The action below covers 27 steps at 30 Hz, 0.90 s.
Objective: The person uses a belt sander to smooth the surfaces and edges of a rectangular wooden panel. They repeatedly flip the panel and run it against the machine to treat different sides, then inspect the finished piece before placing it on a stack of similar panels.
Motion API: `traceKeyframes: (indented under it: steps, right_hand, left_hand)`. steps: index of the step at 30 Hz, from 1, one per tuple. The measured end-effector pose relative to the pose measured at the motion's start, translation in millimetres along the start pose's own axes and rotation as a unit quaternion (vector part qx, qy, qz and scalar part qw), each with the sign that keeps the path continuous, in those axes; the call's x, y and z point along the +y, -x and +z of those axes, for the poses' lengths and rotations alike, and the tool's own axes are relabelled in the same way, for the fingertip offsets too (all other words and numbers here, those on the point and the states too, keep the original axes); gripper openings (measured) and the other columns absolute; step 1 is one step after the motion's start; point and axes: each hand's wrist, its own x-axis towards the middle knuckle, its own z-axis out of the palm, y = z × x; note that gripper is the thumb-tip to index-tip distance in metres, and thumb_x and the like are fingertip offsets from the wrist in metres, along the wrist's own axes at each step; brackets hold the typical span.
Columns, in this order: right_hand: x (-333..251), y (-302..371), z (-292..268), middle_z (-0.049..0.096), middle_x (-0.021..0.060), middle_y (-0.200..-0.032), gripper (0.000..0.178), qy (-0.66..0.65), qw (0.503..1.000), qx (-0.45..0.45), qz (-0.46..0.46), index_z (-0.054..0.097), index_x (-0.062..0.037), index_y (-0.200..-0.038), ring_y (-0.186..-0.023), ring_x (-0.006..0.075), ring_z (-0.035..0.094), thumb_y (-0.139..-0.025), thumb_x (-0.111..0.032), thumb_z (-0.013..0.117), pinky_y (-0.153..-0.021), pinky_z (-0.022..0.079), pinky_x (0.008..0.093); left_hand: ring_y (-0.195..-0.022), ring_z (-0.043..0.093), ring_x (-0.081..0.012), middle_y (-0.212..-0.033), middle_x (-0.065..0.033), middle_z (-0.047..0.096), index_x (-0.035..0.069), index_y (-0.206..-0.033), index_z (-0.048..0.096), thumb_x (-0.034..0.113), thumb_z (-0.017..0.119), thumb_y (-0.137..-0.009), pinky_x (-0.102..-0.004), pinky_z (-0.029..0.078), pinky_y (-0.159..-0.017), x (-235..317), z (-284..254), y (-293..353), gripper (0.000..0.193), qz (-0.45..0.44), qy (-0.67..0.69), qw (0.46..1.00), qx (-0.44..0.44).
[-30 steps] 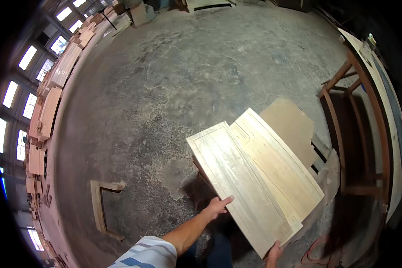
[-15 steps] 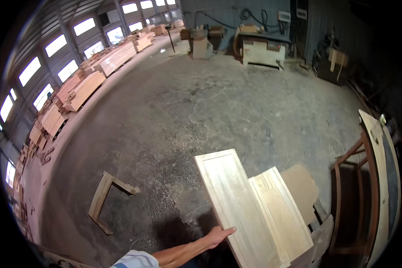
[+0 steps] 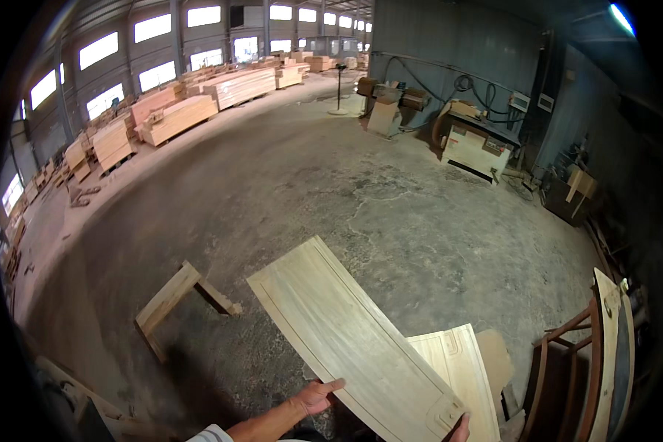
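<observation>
A long pale wooden panel [image 3: 350, 331] with a grooved border slants across the lower middle of the head view. My left hand [image 3: 318, 395] grips its left long edge, thumb on the face and fingers underneath. At the lower right corner my right hand [image 3: 461, 429] holds the near end; only its thumb side shows, the rest being hidden by the panel and the picture's edge. Beneath and to the right, a second wooden panel [image 3: 467, 368] with a routed curved groove lies partly covered by the held one.
A wooden trestle [image 3: 171, 298] stands on the concrete floor at left. A brown sheet [image 3: 496, 361] lies by the second panel. At right is a reddish frame rack [image 3: 590, 353] with boards. Lumber stacks [image 3: 177, 121] line the far left; a workshop machine [image 3: 477, 147] stands at the back.
The panel in my left hand has come away leftward from the other panel and turned to a steeper slant. My right hand has come into view at its near corner. The whole view has shifted.
</observation>
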Motion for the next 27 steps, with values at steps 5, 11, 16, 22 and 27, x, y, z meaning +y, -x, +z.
traceKeyframes:
  steps: [5, 11, 16, 22, 27]
  right_hand:
    - [-9.4, 12.7, 84.3, 0.057, 0.0134, -0.114, 0.061, 0.025, 0.981, -0.091, -0.171, 0.050, 0.0017, -0.120, -0.100, 0.0265, 0.058, -0.093, -0.051, 0.035, -0.087, 0.046, 0.0393]
    - [5.9, 19.2, 193.5, 0.060, 0.0063, -0.098, 0.049, 0.163, 0.957, -0.031, -0.239, 0.058, 0.0031, -0.107, -0.087, 0.0160, 0.054, -0.092, -0.042, 0.047, -0.078, 0.043, 0.0297]
    - [8.1, 8.3, 246.9, 0.058, 0.0022, -0.082, 0.045, 0.202, 0.926, -0.087, -0.306, 0.061, 0.0009, -0.090, -0.074, 0.0116, 0.049, -0.093, -0.040, 0.043, -0.066, 0.040, 0.0273]
    - [9.0, -19.5, 320.7, 0.041, -0.0041, -0.066, 0.040, 0.299, 0.892, -0.165, -0.295, 0.050, -0.0056, -0.068, -0.066, 0.0082, 0.034, -0.093, -0.037, 0.044, -0.058, 0.031, 0.0259]
    - [31.4, -9.3, 404.3, 0.046, -0.0051, -0.069, 0.033, 0.322, 0.869, -0.294, -0.234, 0.056, -0.0030, -0.075, -0.069, 0.0062, 0.040, -0.091, -0.032, 0.050, -0.061, 0.037, 0.0241]
  left_hand:
    - [-0.125, 0.037, -0.0273, -0.134, -0.0094, 0.043, 0.004, -0.131, 0.038, 0.031, 0.061, -0.085, -0.0442, 0.028, -0.106, 36.4, -41.6, 33.4, 0.058, 0.085, 0.156, 0.983, -0.042]
    - [-0.125, 0.035, -0.0267, -0.136, -0.0092, 0.040, 0.007, -0.135, 0.033, 0.054, 0.058, -0.080, -0.0428, 0.026, -0.105, 67.6, -104.5, 65.1, 0.075, 0.234, 0.136, 0.959, 0.085]
    - [-0.125, 0.037, -0.0266, -0.134, -0.0070, 0.043, 0.010, -0.134, 0.036, 0.057, 0.060, -0.076, -0.0442, 0.028, -0.104, 64.6, -120.7, 98.6, 0.078, 0.280, 0.143, 0.940, 0.129]
    - [-0.124, 0.038, -0.0246, -0.133, -0.0041, 0.044, 0.011, -0.133, 0.038, 0.055, 0.057, -0.080, -0.0433, 0.028, -0.104, 64.7, -111.0, 128.2, 0.071, 0.371, 0.155, 0.905, 0.139]
    - [-0.125, 0.037, -0.0248, -0.135, -0.0036, 0.043, 0.013, -0.135, 0.036, 0.056, 0.049, -0.084, -0.0457, 0.029, -0.104, 39.3, -112.6, 154.6, 0.068, 0.476, 0.157, 0.843, 0.194]
